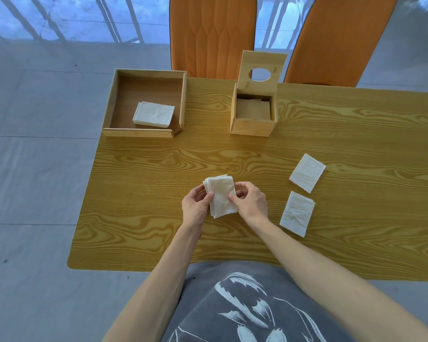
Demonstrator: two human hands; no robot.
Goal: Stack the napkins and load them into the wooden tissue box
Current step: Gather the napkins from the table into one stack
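Observation:
A small stack of white napkins [220, 195] is held just above the middle of the wooden table, my left hand [197, 206] gripping its left edge and my right hand [251, 199] pinching its right edge. Two single napkins lie flat to the right, one [307, 173] farther back and one [297, 214] nearer me. The wooden tissue box [252, 127] stands behind with its lid [262, 70], which has an oval hole, tipped up open; its inside looks brown. Another napkin pile [154, 114] rests in a wooden tray [114, 99] at the back left.
Two orange chairs [213, 33] stand behind the table's far edge. The table's left edge [84, 206] drops to a grey tiled floor. My grey printed shirt [245, 304] fills the bottom of the view.

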